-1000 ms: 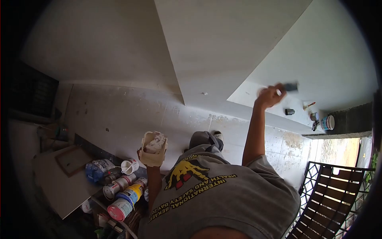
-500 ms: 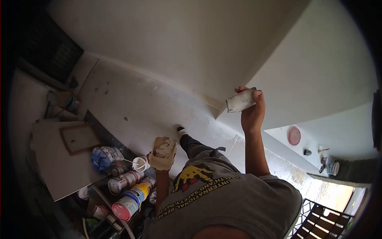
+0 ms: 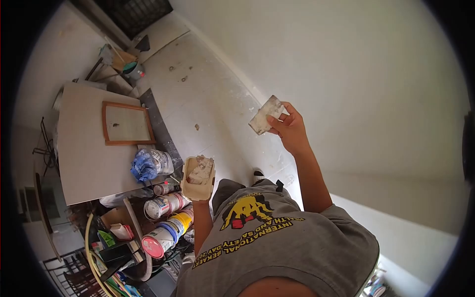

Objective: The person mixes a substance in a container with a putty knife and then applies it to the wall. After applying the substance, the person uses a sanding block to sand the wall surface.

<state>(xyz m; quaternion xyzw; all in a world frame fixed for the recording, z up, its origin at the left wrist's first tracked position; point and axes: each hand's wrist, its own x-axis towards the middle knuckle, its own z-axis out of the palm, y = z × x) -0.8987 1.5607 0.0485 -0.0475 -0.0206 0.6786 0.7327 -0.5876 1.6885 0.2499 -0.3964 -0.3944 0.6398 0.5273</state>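
My right hand (image 3: pixel 290 129) is raised in front of the wall and grips a flat rectangular putty spreader (image 3: pixel 263 118) by one end, thumb on its near face. Pale residue and dark stains mark the spreader. My left hand (image 3: pixel 200 202) holds a tan box-shaped container (image 3: pixel 199 192) from below; most of its fingers are hidden under it. Inside the container lies a lump of whitish putty (image 3: pixel 201 171), toward the far end. The spreader and the container are well apart.
Paint cans (image 3: pixel 161 239) and a tub with blue plastic (image 3: pixel 143 166) crowd my left side. A large board (image 3: pixel 84 148) carries an orange-brown frame (image 3: pixel 105 123). A bucket (image 3: pixel 132 71) stands farther off. The pale wall (image 3: pixel 366 99) rises ahead and to the right.
My view has turned toward the right, so the wall fills more of it. The spreader has turned, showing its broad face. My left hand still holds the container.
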